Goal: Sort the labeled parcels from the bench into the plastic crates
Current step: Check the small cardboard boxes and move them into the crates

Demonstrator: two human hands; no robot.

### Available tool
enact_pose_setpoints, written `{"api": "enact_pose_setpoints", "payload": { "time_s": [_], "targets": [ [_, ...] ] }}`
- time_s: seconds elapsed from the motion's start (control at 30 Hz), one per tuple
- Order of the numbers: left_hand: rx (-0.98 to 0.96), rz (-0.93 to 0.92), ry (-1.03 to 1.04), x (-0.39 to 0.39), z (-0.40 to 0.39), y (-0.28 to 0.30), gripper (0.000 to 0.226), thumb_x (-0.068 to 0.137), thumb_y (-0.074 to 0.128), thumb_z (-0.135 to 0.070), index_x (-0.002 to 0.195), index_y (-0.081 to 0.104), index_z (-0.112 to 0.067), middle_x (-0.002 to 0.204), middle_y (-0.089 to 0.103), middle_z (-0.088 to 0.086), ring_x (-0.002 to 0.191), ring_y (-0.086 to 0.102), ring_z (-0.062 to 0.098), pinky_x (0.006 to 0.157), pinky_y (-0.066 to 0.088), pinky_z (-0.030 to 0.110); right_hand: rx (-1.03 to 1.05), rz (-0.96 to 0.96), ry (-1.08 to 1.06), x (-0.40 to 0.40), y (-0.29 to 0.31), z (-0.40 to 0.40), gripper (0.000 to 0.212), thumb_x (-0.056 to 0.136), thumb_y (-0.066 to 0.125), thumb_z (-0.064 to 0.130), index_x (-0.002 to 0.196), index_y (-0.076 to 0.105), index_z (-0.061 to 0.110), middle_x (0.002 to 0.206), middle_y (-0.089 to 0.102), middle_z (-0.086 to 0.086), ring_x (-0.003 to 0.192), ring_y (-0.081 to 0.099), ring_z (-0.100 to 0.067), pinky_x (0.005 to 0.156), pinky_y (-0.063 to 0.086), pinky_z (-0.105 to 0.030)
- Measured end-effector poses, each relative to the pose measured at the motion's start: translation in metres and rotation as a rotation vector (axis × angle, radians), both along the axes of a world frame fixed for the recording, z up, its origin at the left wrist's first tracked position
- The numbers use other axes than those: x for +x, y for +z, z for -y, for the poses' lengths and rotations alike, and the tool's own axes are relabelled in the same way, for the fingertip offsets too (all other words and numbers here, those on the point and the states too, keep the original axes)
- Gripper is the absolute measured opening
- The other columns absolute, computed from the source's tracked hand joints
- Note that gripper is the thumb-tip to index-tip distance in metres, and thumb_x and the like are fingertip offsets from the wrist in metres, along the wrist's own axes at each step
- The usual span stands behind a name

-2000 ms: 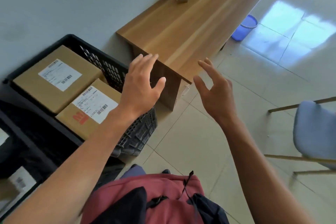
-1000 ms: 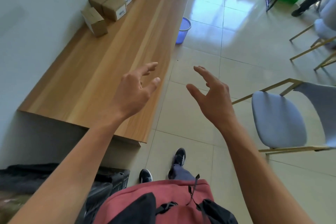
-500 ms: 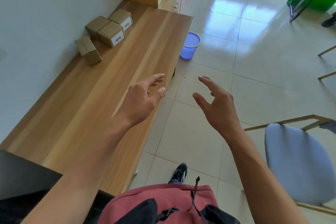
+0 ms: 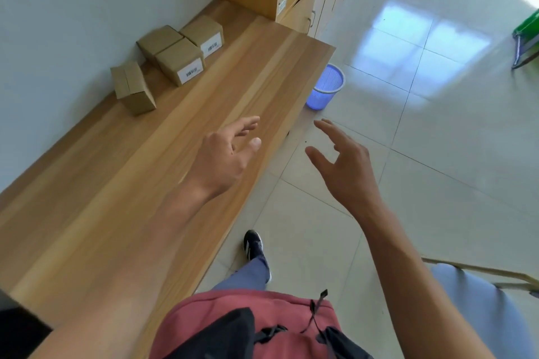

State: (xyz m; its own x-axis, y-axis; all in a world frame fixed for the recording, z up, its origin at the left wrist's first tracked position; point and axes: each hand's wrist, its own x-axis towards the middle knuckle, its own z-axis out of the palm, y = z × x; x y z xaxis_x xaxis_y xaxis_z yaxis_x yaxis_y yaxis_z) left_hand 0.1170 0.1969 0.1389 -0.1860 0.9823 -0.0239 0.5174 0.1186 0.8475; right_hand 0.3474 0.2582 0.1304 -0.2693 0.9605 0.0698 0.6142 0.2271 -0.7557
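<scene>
Both grips released, holding nothing: left hand (image 4: 224, 154) over bench (image 4: 122, 183), right hand (image 4: 347, 172) over floor beside it. Four parcels (image 4: 172, 61) sit on bench well ahead-left of left grip, against wall.

Red top (image 4: 233, 318), blue trousers (image 4: 248, 274), black sneaker (image 4: 253, 245) (white stripes)
</scene>
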Motion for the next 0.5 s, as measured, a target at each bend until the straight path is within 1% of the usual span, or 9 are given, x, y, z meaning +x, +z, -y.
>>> {"api": "enact_pose_setpoints", "payload": {
  "time_s": [0.1, 0.2, 0.33, 0.5],
  "targets": [
    [0.014, -0.008, 0.021, -0.009, -0.045, 0.000, 0.044, 0.103, 0.061, -0.030, 0.147, 0.057, -0.026, 0.136, 0.065, -0.014, 0.125, 0.058, -0.003, 0.106, 0.051, 0.030, 0.015, 0.020, 0.015, -0.007, 0.006, -0.048, 0.052, 0.095, 0.075, 0.025, 0.145, 0.060, 0.026, 0.153, 0.056, 0.004, 0.140, 0.052, -0.015, 0.112, 0.046, -0.043],
    [0.014, 0.002, 0.025, -0.013, -0.091, 0.003, 0.044, 0.104, 0.062, -0.031, 0.147, 0.056, -0.026, 0.136, 0.065, -0.014, 0.125, 0.058, -0.003, 0.106, 0.051, 0.030, 0.008, 0.031, 0.021, -0.011, 0.013, -0.092, 0.052, 0.096, 0.074, 0.025, 0.146, 0.059, 0.027, 0.153, 0.056, 0.004, 0.137, 0.054, -0.016, 0.111, 0.045, -0.036],
    [0.009, -0.011, -0.005, -0.010, -0.144, 0.008, 0.044, 0.104, 0.061, -0.031, 0.147, 0.056, -0.026, 0.138, 0.065, -0.012, 0.127, 0.057, -0.002, 0.108, 0.051, 0.035, 0.019, 0.022, -0.006, -0.009, 0.014, -0.142, 0.052, 0.096, 0.075, 0.025, 0.145, 0.059, 0.025, 0.151, 0.058, 0.002, 0.135, 0.057, -0.018, 0.111, 0.046, -0.044],
    [-0.041, -0.026, -0.006, -0.005, -0.199, 0.005, 0.045, 0.103, 0.061, -0.030, 0.148, 0.056, -0.027, 0.139, 0.064, -0.012, 0.128, 0.057, 0.000, 0.111, 0.050, 0.039, -0.031, -0.002, -0.006, -0.003, 0.006, -0.198, 0.052, 0.095, 0.076, 0.022, 0.144, 0.060, 0.023, 0.150, 0.058, 0.002, 0.134, 0.058, -0.020, 0.111, 0.046, -0.045]
  ]
}}
